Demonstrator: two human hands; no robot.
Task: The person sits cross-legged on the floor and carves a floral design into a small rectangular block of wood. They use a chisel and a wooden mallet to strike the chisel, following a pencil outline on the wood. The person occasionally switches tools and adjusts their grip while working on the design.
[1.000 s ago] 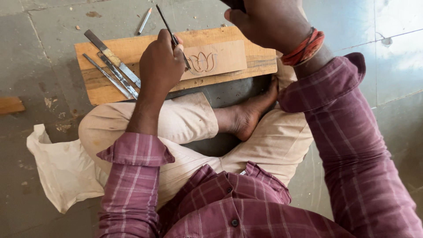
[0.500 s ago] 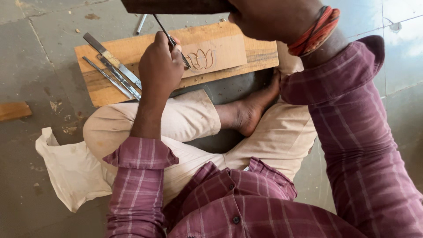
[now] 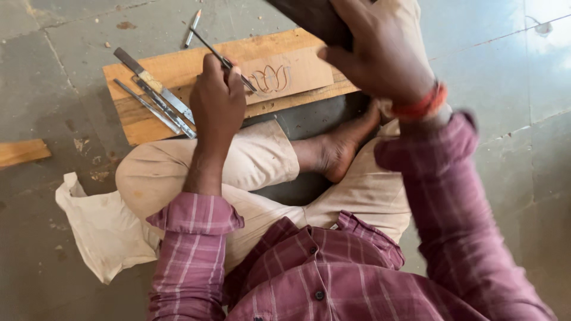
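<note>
My left hand (image 3: 217, 98) grips a thin metal chisel (image 3: 223, 59), whose tip rests on a small wooden panel (image 3: 297, 71) bearing a carved flower outline (image 3: 269, 79). That panel lies on a longer wooden plank (image 3: 172, 68) on the floor in front of my crossed legs. My right hand (image 3: 380, 50) is raised above the plank's right end and holds a dark wooden block (image 3: 315, 21), partly cut off by the top edge.
Several metal chisels (image 3: 156, 98) lie on the plank's left part, and another tool (image 3: 193, 27) lies on the floor behind it. A cream cloth (image 3: 101, 229) sits by my left knee. A wood scrap (image 3: 21, 152) lies at the far left. My bare foot (image 3: 336, 148) rests below the plank.
The dark block in my right hand has come lower and further into view over the plank. My left hand keeps the chisel on the carved panel.
</note>
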